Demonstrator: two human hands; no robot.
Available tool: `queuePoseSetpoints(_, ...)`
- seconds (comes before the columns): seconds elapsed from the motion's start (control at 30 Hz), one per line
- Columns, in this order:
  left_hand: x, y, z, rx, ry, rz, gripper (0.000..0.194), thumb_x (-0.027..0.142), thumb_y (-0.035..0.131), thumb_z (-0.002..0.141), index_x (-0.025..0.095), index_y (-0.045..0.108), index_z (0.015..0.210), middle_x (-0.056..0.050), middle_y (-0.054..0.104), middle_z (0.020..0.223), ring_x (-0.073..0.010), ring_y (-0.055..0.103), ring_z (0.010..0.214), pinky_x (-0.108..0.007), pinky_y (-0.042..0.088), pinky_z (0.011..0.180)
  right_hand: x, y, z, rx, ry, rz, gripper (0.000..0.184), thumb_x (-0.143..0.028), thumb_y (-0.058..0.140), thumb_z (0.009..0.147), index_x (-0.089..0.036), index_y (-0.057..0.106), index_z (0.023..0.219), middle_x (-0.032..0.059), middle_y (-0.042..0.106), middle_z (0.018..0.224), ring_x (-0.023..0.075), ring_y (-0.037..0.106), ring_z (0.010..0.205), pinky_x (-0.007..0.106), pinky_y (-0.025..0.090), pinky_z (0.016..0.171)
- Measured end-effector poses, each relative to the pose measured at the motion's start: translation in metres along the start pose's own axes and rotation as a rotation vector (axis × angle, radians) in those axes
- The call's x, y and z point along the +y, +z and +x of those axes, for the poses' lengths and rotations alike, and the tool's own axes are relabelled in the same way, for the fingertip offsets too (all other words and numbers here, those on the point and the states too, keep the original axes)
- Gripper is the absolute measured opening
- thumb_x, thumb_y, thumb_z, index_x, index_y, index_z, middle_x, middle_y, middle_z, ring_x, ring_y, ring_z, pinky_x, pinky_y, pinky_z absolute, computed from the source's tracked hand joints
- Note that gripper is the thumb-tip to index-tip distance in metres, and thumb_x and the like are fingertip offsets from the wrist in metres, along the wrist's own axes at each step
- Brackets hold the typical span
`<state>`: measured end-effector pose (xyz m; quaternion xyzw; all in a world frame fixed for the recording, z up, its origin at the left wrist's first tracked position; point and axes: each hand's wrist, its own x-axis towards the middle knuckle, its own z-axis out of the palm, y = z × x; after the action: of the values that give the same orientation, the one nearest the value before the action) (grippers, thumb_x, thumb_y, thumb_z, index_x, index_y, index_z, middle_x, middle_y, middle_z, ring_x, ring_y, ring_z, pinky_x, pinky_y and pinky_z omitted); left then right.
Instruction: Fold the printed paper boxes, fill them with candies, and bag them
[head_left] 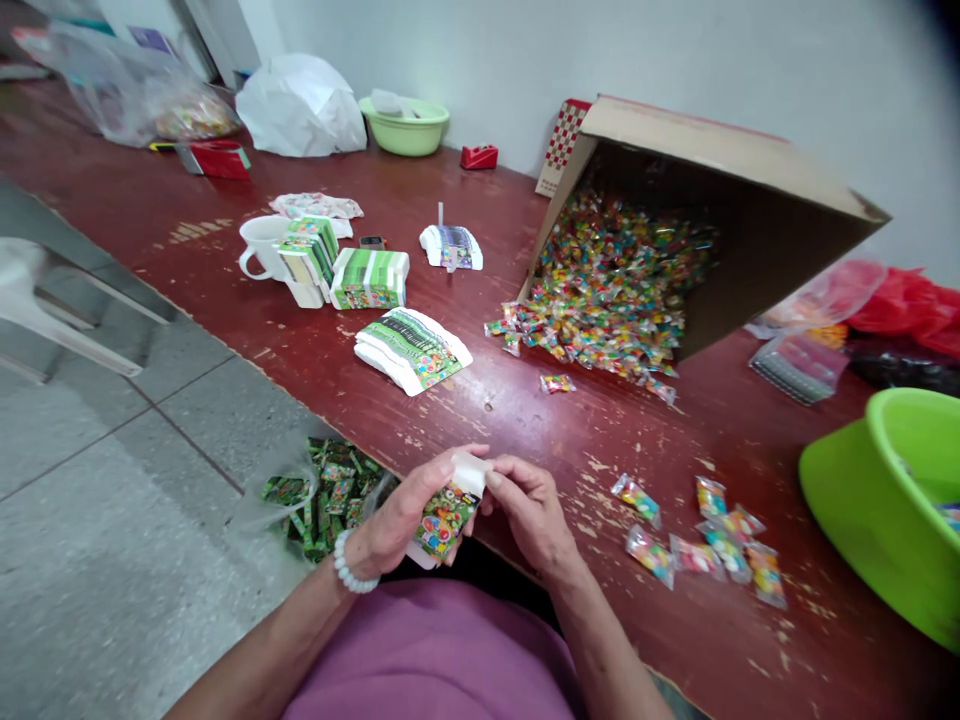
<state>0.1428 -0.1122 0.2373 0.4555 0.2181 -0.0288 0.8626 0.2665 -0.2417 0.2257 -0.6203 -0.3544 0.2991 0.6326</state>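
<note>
A small green printed candy box (444,520) with a white flap at its top is held over the table's near edge. My left hand (401,510) is wrapped round its left side, a bead bracelet on the wrist. At the upper right corner, my right hand (531,505) pinches the white flap between thumb and fingers. Several wrapped candies (697,555) lie to the right of my right hand. Beyond my hands rests a fanned stack of flat green boxes (412,348). Whether anything is inside the held box is hidden.
A tipped cardboard box (720,110) spills wrapped candies onto the red table (300,345). A green basin (847,480) stands right. Near the back left are a white mug (259,240) and green box stacks (371,280). Below the edge hangs a bag of filled boxes (326,495).
</note>
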Motion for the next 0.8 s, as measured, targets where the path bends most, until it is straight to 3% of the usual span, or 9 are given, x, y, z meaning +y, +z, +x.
queuePoseSetpoints(0.1, -0.001, 0.001, 0.000, 0.030, 0.002, -0.006, 0.060, 0.055, 0.041, 0.096, 0.022, 0.042, 0.146, -0.005, 0.067, 0.073, -0.0158, 0.060, 0.048, -0.024, 0.049, 0.042, -0.001, 0.002, -0.003, 0.042, -0.168, -0.147, 0.019, -0.019, 0.055, 0.094, -0.020, 0.073, 0.096, 0.0047, 0.070, 0.084, 0.0158, 0.065, 0.074, 0.027, 0.053, 0.070)
queuePoseSetpoints(0.2, -0.002, 0.001, 0.001, 0.071, 0.027, -0.013, 0.062, 0.058, 0.039, 0.096, 0.022, 0.040, 0.148, -0.004, 0.065, 0.071, -0.0154, 0.060, 0.049, -0.024, 0.050, 0.043, -0.005, 0.000, -0.004, 0.020, -0.406, -0.418, 0.034, -0.009, 0.050, 0.092, -0.022, 0.070, 0.116, 0.0097, 0.070, 0.102, 0.0187, 0.066, 0.090, 0.031, 0.054, 0.079)
queuePoseSetpoints(0.3, -0.004, 0.001, 0.002, 0.099, 0.029, -0.019, 0.065, 0.062, 0.035, 0.096, 0.022, 0.041, 0.147, -0.004, 0.063, 0.072, -0.0147, 0.058, 0.049, -0.023, 0.048, 0.041, -0.009, -0.003, -0.005, -0.074, -0.463, -0.519, 0.044, -0.005, 0.046, 0.091, -0.025, 0.066, 0.125, 0.0092, 0.069, 0.104, 0.0191, 0.065, 0.093, 0.033, 0.054, 0.081)
queuePoseSetpoints(0.4, -0.006, -0.001, 0.002, 0.112, 0.038, 0.018, 0.063, 0.061, 0.038, 0.096, 0.023, 0.044, 0.146, -0.005, 0.064, 0.078, -0.0146, 0.059, 0.052, -0.023, 0.049, 0.043, -0.015, -0.001, -0.005, -0.111, -0.415, -0.406, 0.043, -0.005, 0.044, 0.091, -0.025, 0.067, 0.121, 0.0093, 0.066, 0.109, 0.0173, 0.066, 0.091, 0.031, 0.055, 0.079)
queuePoseSetpoints(0.5, -0.005, -0.003, 0.002, 0.116, 0.099, 0.181, 0.056, 0.055, 0.040, 0.097, 0.022, 0.051, 0.141, -0.006, 0.067, 0.084, -0.0159, 0.062, 0.058, -0.025, 0.052, 0.050, -0.019, 0.004, -0.003, -0.086, -0.254, -0.271, 0.027, -0.014, 0.051, 0.094, -0.023, 0.072, 0.109, 0.0075, 0.068, 0.101, 0.0163, 0.067, 0.086, 0.029, 0.054, 0.077)
queuePoseSetpoints(0.57, -0.004, -0.003, 0.002, 0.139, 0.219, 0.352, 0.049, 0.052, 0.044, 0.097, 0.022, 0.061, 0.132, -0.008, 0.070, 0.098, -0.0202, 0.067, 0.081, -0.029, 0.056, 0.071, -0.019, 0.006, -0.002, -0.031, -0.145, -0.238, 0.016, -0.023, 0.060, 0.093, -0.021, 0.075, 0.098, 0.0050, 0.068, 0.090, 0.0157, 0.065, 0.079, 0.027, 0.052, 0.072)
queuePoseSetpoints(0.67, -0.004, -0.002, 0.002, 0.150, 0.337, 0.498, 0.043, 0.049, 0.049, 0.096, 0.023, 0.067, 0.127, -0.007, 0.066, 0.124, -0.0250, 0.058, 0.117, -0.031, 0.047, 0.099, -0.016, 0.008, 0.002, 0.028, -0.047, -0.208, 0.012, -0.028, 0.066, 0.089, -0.020, 0.076, 0.086, 0.0028, 0.066, 0.080, 0.0145, 0.062, 0.070, 0.026, 0.049, 0.065)
queuePoseSetpoints(0.73, -0.004, 0.000, 0.002, 0.131, 0.257, 0.439, 0.053, 0.054, 0.039, 0.099, 0.023, 0.061, 0.136, -0.009, 0.066, 0.125, -0.0246, 0.062, 0.109, -0.031, 0.053, 0.089, -0.015, 0.008, 0.004, 0.028, 0.017, -0.142, 0.014, -0.030, 0.068, 0.087, -0.020, 0.075, 0.081, 0.0024, 0.067, 0.079, 0.0142, 0.061, 0.068, 0.026, 0.048, 0.064)
queuePoseSetpoints(0.8, -0.004, 0.002, 0.001, 0.119, 0.132, 0.341, 0.065, 0.060, 0.027, 0.099, 0.021, 0.051, 0.145, -0.012, 0.069, 0.113, -0.0209, 0.066, 0.083, -0.028, 0.055, 0.065, -0.015, 0.008, 0.005, 0.021, 0.096, -0.034, 0.015, -0.032, 0.069, 0.086, -0.019, 0.073, 0.078, 0.0018, 0.068, 0.077, 0.0135, 0.061, 0.063, 0.025, 0.048, 0.059)
